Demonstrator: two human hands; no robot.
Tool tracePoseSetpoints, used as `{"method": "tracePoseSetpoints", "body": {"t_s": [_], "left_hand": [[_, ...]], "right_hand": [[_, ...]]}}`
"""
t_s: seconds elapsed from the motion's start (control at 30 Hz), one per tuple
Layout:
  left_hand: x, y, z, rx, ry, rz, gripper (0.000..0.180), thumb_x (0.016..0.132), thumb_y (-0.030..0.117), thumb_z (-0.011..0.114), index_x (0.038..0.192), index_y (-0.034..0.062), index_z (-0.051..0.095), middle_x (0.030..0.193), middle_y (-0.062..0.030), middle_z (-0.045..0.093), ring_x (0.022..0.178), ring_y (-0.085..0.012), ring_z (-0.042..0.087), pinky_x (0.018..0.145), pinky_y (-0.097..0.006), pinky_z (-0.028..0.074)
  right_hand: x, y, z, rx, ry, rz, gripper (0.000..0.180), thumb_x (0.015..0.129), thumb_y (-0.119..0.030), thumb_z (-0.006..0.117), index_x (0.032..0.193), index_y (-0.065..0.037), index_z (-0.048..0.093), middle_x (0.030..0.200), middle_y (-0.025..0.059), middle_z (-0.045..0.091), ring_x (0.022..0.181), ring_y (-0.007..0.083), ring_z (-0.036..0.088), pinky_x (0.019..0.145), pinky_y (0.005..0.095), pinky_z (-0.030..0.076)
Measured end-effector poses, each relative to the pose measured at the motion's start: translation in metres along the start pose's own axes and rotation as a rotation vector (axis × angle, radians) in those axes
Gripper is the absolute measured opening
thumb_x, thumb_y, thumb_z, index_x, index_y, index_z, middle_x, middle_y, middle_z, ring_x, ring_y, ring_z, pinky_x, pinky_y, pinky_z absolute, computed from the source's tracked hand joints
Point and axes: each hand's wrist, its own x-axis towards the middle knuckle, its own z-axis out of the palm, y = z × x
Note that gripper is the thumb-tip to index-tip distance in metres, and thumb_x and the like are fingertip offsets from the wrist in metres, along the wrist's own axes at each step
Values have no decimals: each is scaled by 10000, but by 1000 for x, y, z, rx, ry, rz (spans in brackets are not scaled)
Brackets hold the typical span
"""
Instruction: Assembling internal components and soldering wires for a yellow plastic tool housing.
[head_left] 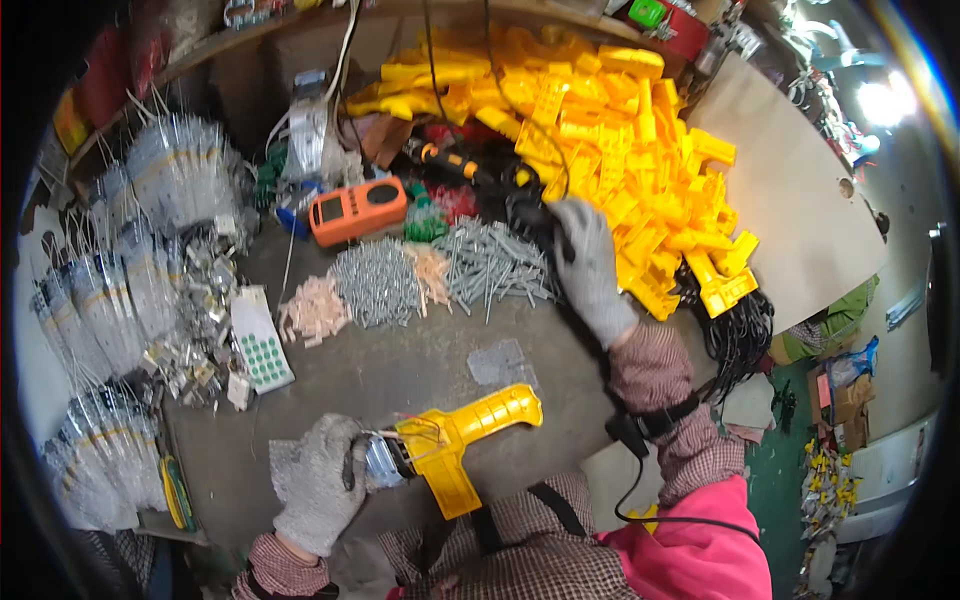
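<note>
My left hand [325, 480], in a grey knitted glove, is closed at the near middle of the bench. It grips the clear, bluish end of a yellow plastic housing [470, 420]. Thin wires show at the joint, and the housing's long handle points right. My right hand [592, 265], gloved alike, reaches to the far middle beside the yellow pile. Its fingers curl in at a dark object [530, 212], partly hiding it, so what they hold is unclear. Left of that lies a black-and-orange tool [445, 162]. Silver screws [495, 262] lie next to this hand.
A big heap of yellow housings [620, 150] fills the far right, with black cables [740, 335] below. At left are bundled clear-wrapped wired parts [120, 285]. An orange meter [358, 210], pinkish pieces [315, 312] and a card with green dots [262, 345] lie on the bench.
</note>
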Motion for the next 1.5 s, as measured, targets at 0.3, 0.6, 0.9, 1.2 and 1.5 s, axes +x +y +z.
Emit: {"method": "tracePoseSetpoints", "body": {"t_s": [0.3, 0.6, 0.9, 1.2, 1.5], "left_hand": [[-9, -4, 1, -4, 81, -52, 129, 881, 60, 613, 1008, 80, 622, 980, -114, 650, 931, -315, 628, 831, -421, 444], [-12, -10, 1, -4, 3, -64, 81, 934, 125, 578, 982, 69, 610, 998, -139, 634, 925, -339, 610, 846, -450, 419], [-2, -10, -27, 41, 49, 7, 121, 912, 64, 595, 1027, 35, 619, 974, -161, 606, 895, -326, 592, 851, -422, 466], [75, 12, -9, -1097, -434, -366, 515, 936, 138, 689, 1387, 49, 455, 861, 39, 574, 760, -38, 535, 685, -195, 474], [98, 17, 5, -1306, -279, -227, 230, 958, 55, 651, 1179, 0, 626, 1075, -48, 677, 915, -86, 625, 807, -226, 534]], "right_hand": [[-13, -17, -147, 113, -837, -393, 534, 674, 67, 603, 1178, -109, 624, 1352, 153, 535, 1051, 377, 591, 855, 450, 511], [-58, 14, -162, -153, -1063, -422, 325, 798, -111, 633, 1118, -160, 610, 1366, 119, 508, 1021, 316, 561, 844, 444, 480], [-38, -34, -107, 193, -688, -370, 240, 768, -178, 724, 966, -92, 619, 1025, 108, 589, 949, 306, 581, 819, 432, 469], [-3, -89, -99, 274, -529, -315, 500, 714, -86, 678, 1207, -62, 601, 908, 115, 629, 815, 334, 596, 750, 417, 472], [1, -154, -48, 1173, -826, 208, 504, 901, -73, 549, 1394, -34, 448, 1061, 102, 608, 1014, 216, 603, 890, 352, 476]]}}
